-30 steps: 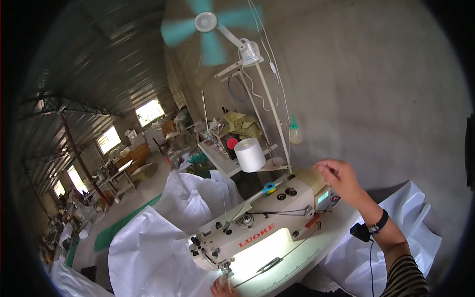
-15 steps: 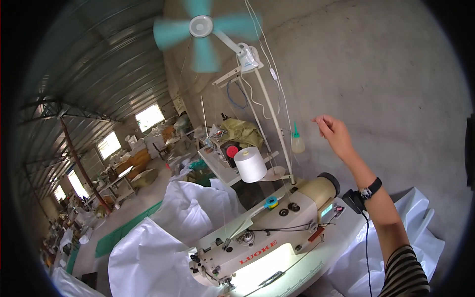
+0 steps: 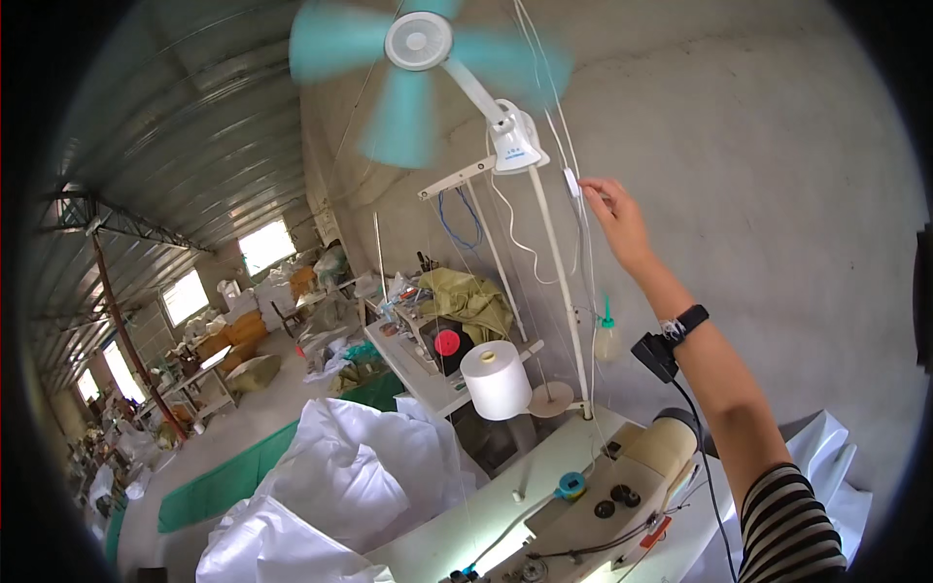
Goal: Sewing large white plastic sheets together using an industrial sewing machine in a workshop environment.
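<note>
White inline cord switch [image 3: 571, 182] pinched by raised right hand [image 3: 616, 220] upper centre frame, beside thread stand pole [image 3: 556, 282]; left hand out of view.

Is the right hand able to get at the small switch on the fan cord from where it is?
Probably yes: the right hand is raised with its fingers right at the small white switch on the cord below the fan; nothing blocks it.
</note>
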### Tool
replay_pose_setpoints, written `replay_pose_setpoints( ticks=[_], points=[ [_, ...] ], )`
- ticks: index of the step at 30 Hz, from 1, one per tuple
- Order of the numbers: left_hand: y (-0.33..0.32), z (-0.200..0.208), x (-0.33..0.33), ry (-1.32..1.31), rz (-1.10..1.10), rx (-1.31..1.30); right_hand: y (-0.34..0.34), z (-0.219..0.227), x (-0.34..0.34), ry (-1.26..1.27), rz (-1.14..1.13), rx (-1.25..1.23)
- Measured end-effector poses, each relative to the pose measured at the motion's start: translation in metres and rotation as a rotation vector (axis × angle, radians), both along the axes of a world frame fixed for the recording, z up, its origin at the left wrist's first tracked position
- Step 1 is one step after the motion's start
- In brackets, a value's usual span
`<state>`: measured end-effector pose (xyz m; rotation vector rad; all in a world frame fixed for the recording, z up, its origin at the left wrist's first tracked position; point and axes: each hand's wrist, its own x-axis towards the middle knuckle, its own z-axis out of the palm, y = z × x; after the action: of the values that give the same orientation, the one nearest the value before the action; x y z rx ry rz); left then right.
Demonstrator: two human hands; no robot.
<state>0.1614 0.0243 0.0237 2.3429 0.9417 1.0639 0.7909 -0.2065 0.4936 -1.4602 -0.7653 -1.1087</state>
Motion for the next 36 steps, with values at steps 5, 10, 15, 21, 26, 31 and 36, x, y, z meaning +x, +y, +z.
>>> replay_pose_setpoints(
  ticks=[5, 10, 15, 21, 26, 31, 36],
  points=[
    [0.013, 0.011, 0.02, 0.014, 0.001, -0.026, 0.046, 0.053, 0.023, -0.2, -0.122, 0.005],
    [0.017, 0.008, 0.04, 0.016, 0.005, -0.047, 0.074, 0.087, 0.055, -0.217, -0.23, 0.048],
    [0.018, 0.002, 0.051, 0.035, 0.022, -0.057, 0.085, 0.116, 0.074, -0.308, -0.215, 0.058],
    [0.021, -0.007, 0.063, 0.05, 0.031, -0.058, 0.105, 0.146, 0.083, -0.257, -0.104, 0.005],
    [0.022, -0.01, 0.072, 0.075, 0.038, -0.051, 0.108, 0.157, 0.112, -0.297, -0.139, 0.022],
    [0.024, -0.012, 0.079, 0.091, 0.061, -0.041, 0.11, 0.17, 0.119, -0.233, -0.038, 0.005],
    [0.027, -0.015, 0.089, 0.104, 0.068, -0.037, 0.115, 0.178, 0.108, 0.062, 0.126, -0.028]
  ],
)
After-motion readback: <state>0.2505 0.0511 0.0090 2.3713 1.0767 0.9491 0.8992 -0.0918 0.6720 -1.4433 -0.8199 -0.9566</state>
